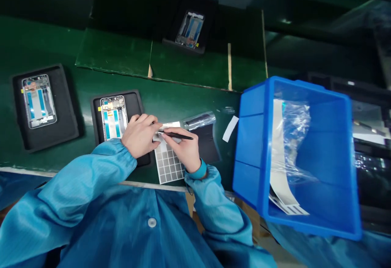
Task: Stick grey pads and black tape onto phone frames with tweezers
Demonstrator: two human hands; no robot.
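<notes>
My right hand (184, 149) is closed around black tweezers (177, 135), whose tips point left toward my left hand. My left hand (139, 134) has its fingers curled and pressed on the top end of a white sheet of small grey square stickers (167, 163). Both hands rest on that sheet at the table's front edge. Just left of my left hand lies an open phone frame (113, 117) in a black tray (135, 101). Blue sleeves cover both arms.
A second phone frame sits in a black tray (45, 107) at the left, and a third tray (191, 27) lies farther back. A blue plastic bin (297, 154) holding strips of backing paper and clear film stands at the right. Clear bags (201, 119) lie beside the sheet.
</notes>
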